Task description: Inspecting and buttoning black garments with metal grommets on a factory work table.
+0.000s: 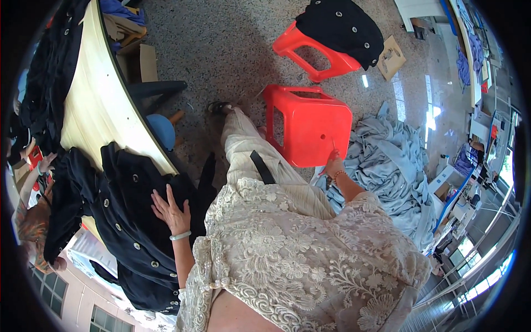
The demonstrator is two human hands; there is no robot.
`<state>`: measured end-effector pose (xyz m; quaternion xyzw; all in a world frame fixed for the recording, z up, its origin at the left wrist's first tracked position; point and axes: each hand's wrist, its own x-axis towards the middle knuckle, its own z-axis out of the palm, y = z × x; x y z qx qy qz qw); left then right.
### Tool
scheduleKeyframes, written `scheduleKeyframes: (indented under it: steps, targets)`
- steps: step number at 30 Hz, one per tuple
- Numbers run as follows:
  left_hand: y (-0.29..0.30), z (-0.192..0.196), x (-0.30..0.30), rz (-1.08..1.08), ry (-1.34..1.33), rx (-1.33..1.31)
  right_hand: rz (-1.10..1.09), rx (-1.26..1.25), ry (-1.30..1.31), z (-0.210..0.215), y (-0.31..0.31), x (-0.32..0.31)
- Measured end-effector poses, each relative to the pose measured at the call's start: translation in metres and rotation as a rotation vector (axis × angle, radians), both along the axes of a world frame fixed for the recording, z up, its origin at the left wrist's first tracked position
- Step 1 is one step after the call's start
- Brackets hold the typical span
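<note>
My left hand (171, 213) lies with fingers spread on a black garment (130, 213) that has a row of shiny round metal buttons. This garment is draped over the edge of a pale wooden table (99, 88). On my other side, my right hand (333, 166) is by the edge of a red plastic stool (318, 119), its fingers drawn together. Something thin and reddish shows at the fingertips, too small to name. A heap of light blue-grey cloth (390, 171) lies on the floor beside that hand.
Farther off, a second red stool (315, 52) carries a folded black garment (343, 27) with metal buttons. Brown cardboard (391, 57) lies on the floor near it. More black clothing (47, 83) covers the table's far side, where another person (34, 213) is. Shelves (470, 166) stand at the right.
</note>
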<state>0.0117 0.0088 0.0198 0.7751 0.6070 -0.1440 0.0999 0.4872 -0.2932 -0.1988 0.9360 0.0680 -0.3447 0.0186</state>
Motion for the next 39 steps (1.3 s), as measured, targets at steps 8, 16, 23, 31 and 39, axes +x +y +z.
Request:
scheduleKeyframes:
  steps: [8, 16, 23, 31, 39]
  targets:
    - [0.000, -0.003, 0.005, 0.035, 0.000, 0.010, 1.056, -0.020, 0.149, -0.013, -0.015, 0.050]
    - [0.001, 0.000, 0.003, 0.013, -0.041, 0.072, 0.868, -0.081, 0.265, -0.029, -0.009, 0.056]
    - [0.000, -0.005, 0.006, 0.026, 0.003, 0.062, 0.560, 0.174, 0.072, -0.065, 0.021, 0.054]
    - [0.002, -0.006, 0.014, 0.086, -0.038, 0.039, 0.231, 0.452, 0.203, -0.140, 0.002, 0.001]
    - [-0.014, 0.019, 0.018, 0.245, -0.235, 0.106, 0.965, -0.240, 0.438, -0.135, 0.064, 0.058]
